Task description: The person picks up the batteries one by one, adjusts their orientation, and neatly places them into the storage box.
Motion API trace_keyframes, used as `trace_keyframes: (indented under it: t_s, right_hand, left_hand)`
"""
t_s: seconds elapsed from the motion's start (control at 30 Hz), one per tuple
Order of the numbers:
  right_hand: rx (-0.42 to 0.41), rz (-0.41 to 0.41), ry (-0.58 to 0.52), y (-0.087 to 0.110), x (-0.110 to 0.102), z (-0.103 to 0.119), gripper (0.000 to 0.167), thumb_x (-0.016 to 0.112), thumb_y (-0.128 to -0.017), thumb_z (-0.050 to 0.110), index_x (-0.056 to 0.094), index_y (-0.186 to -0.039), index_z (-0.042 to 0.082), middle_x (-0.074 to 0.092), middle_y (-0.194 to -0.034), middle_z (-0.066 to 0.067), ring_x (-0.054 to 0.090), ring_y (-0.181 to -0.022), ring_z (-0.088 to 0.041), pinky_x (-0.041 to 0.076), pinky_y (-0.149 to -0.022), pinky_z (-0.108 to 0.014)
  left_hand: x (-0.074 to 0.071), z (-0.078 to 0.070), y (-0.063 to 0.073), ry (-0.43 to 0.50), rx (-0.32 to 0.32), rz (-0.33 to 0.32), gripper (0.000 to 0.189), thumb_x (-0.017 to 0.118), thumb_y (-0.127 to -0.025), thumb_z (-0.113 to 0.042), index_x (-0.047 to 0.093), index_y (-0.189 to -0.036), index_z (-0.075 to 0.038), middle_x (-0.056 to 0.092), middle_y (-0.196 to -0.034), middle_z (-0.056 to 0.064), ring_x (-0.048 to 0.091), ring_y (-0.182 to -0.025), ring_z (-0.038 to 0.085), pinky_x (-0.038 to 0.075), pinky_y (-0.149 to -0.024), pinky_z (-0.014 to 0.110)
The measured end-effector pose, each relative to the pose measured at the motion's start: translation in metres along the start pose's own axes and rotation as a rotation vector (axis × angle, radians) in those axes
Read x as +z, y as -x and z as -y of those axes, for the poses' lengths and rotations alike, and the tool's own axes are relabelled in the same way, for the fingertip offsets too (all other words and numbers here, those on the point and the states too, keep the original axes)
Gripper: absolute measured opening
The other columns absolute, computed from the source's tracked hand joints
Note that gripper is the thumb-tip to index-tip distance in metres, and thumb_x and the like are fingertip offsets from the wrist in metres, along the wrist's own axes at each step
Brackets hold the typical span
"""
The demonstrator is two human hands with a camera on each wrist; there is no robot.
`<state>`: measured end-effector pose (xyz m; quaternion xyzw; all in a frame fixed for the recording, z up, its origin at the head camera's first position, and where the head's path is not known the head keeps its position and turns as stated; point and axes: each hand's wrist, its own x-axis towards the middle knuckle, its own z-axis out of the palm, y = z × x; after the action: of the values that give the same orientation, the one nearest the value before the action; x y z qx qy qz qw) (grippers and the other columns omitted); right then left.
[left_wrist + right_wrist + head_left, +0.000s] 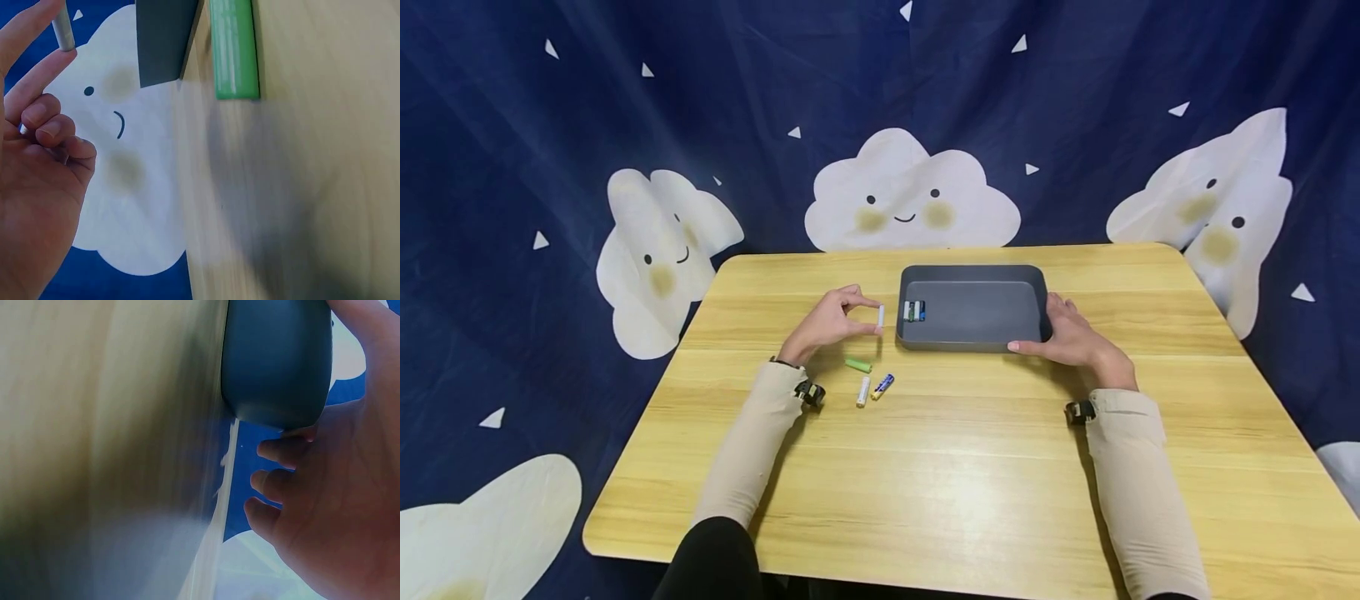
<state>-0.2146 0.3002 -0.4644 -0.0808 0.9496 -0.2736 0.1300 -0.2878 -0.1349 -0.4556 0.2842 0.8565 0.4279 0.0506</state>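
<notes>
Between thumb and index finger, my left hand pinches a white battery, held upright just left of the grey tray. The left wrist view shows the same battery at the fingertips, the other fingers curled in. My right hand grips the tray's front right corner, thumb along the front wall and fingers by the right side. In the right wrist view the tray's corner hides part of those fingers. Inside the tray, a few batteries sit side by side against the left end.
On the table, in front of the left hand, lie a green battery, a white battery and a blue-and-yellow battery. A dark blue curtain with white clouds hangs behind the table's far edge.
</notes>
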Motion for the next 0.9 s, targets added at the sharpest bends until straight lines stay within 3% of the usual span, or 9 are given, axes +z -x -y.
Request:
trace_keyframes:
  t_s: [0.17,0.33,0.53,0.7,0.8,0.9]
  right_hand:
    - [0.006,0.006,-0.003,-0.001,0.001,-0.003,0.135,0.07,-0.086,0.069,-0.013,-0.161,-0.007,-0.008,-0.17,-0.032,-0.009,-0.156,-0.056,0.006,-0.124,-0.071]
    - [0.0,0.0,-0.012,-0.001,0.001,-0.003,0.134,0.071,-0.086,0.068,-0.011,-0.162,-0.005,-0.005,-0.17,-0.032,-0.007,-0.156,-0.057,0.007,-0.124,-0.071]
    - [-0.001,-0.004,-0.014,-0.001,0.001,-0.003,0.135,0.072,-0.085,0.069,-0.01,-0.162,-0.006,-0.003,-0.17,-0.032,-0.006,-0.156,-0.056,0.008,-0.124,-0.071]
    - [-0.007,-0.007,-0.014,-0.001,0.001,-0.002,0.134,0.072,-0.085,0.068,-0.01,-0.162,-0.005,-0.002,-0.17,-0.032,-0.006,-0.156,-0.057,0.008,-0.124,-0.071]
    - [-0.007,-0.004,-0.014,-0.001,0.001,-0.002,0.134,0.072,-0.085,0.068,-0.01,-0.162,-0.004,-0.002,-0.17,-0.032,-0.006,-0.156,-0.057,0.008,-0.124,-0.071]
    - [-0.008,-0.003,-0.02,-0.002,0.001,-0.002,0.134,0.072,-0.085,0.068,-0.011,-0.163,-0.003,-0.002,-0.171,-0.031,-0.006,-0.156,-0.057,0.009,-0.123,-0.071]
  left_hand:
    - [0.008,-0.002,-0.016,0.015,-0.002,0.009,0.053,0.092,-0.078,-0.03,0.077,-0.124,-0.009,0.04,-0.082,0.006,0.032,-0.076,0.018,0.028,-0.07,0.029]
    - [0.018,-0.001,-0.031,0.018,-0.015,0.014,0.054,0.092,-0.077,-0.033,0.077,-0.124,-0.012,0.036,-0.084,0.001,0.032,-0.079,0.019,0.029,-0.071,0.031]
    - [0.031,0.001,-0.045,0.039,-0.044,0.026,0.054,0.092,-0.079,-0.029,0.075,-0.126,-0.009,0.034,-0.097,0.019,0.036,-0.089,0.029,0.032,-0.077,0.031]
    - [0.041,0.002,-0.053,-0.005,-0.063,0.004,0.05,0.092,-0.078,-0.031,0.078,-0.121,-0.011,0.032,-0.105,0.012,0.032,-0.106,0.03,0.03,-0.089,0.038]
    - [0.047,0.002,-0.057,-0.069,-0.057,-0.015,0.048,0.093,-0.077,-0.035,0.08,-0.118,-0.014,0.044,-0.125,0.012,0.034,-0.122,0.031,0.031,-0.102,0.045]
    - [0.052,0.003,-0.06,-0.105,-0.081,-0.007,0.048,0.092,-0.077,-0.039,0.08,-0.119,-0.017,0.038,-0.158,0.012,0.025,-0.146,0.036,0.023,-0.118,0.056]
